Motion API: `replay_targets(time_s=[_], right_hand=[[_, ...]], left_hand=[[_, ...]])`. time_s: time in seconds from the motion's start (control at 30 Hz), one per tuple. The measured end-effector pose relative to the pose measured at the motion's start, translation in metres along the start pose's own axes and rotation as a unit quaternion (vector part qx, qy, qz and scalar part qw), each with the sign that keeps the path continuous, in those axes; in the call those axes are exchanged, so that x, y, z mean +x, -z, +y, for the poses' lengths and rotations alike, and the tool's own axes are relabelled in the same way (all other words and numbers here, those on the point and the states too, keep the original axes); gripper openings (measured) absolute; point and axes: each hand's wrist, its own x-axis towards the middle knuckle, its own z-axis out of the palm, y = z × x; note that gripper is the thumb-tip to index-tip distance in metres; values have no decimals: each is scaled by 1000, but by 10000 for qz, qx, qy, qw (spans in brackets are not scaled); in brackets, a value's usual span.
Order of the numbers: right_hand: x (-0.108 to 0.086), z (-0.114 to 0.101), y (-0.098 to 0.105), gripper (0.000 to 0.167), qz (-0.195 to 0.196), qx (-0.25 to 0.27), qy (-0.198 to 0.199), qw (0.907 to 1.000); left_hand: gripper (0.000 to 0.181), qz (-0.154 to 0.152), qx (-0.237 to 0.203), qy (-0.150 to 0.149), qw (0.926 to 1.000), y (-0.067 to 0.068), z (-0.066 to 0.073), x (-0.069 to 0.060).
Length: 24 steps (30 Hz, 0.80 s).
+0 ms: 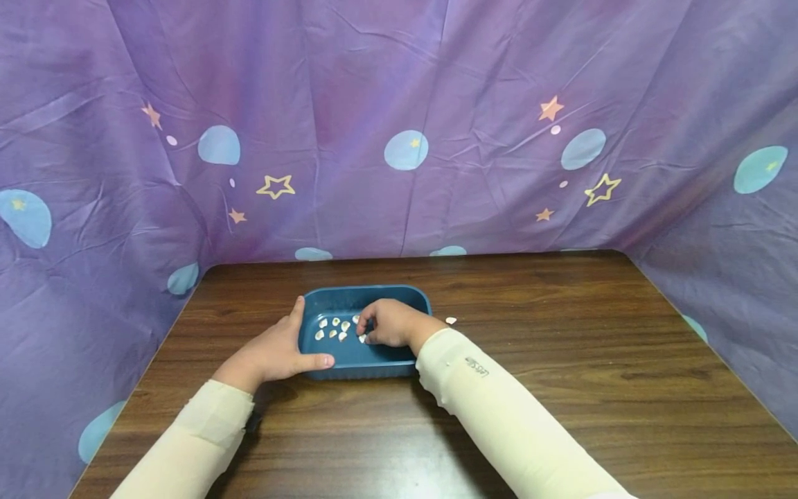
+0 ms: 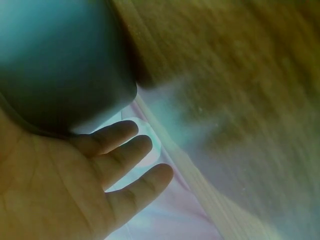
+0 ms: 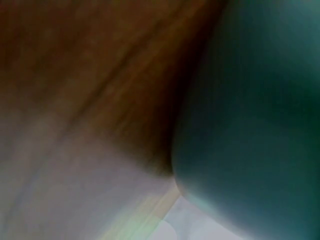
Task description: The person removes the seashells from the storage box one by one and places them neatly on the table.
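Note:
A blue rectangular plastic basin [image 1: 374,369] stands on the table, with several small white pieces that look like seashells [image 1: 345,326] spread over its floor. My left hand [image 1: 274,350] spans the basin's left side, thumb along the front rim and forefinger at the back left; in the left wrist view its other fingers [image 2: 127,152] extend nearly straight beside the wall. Reaching inside over the right wall, my right hand [image 1: 389,324] has curled fingers, with one shell [image 1: 363,339] at its fingertips. The right wrist view shows the basin's outer wall [image 3: 250,135] but no hand.
One more white shell [image 1: 451,320] lies on the brown wooden table [image 1: 561,360], right of the basin and close to my right wrist. A purple curtain [image 1: 349,83] with stars and blue ovals hangs behind the table and along both sides.

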Motion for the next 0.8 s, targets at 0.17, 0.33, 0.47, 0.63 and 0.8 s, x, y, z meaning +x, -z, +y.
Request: replay_targets(time_s=[0.17,0.33,0.47,0.63,0.8], right_hand=[[0,-1,-1,11,60,-157,-36,9999],[0,0,-1,13,102,-248,4,9996],[0,0,-2,12,93,-119,-74,9999],[-1,0,-1,9,53,19,-98,9999],[0,0,-1,10,-9,-39,-59,10000]], left_hand=[[140,34,-8,-46,10000,0,0,0],[140,17,-22,-17,10000,0,0,0],[141,-19,-30,23,10000,0,0,0],[141,-35,-42,43,10000,0,-1,0],[140,12,-43,-19,10000,1,-1,0]])
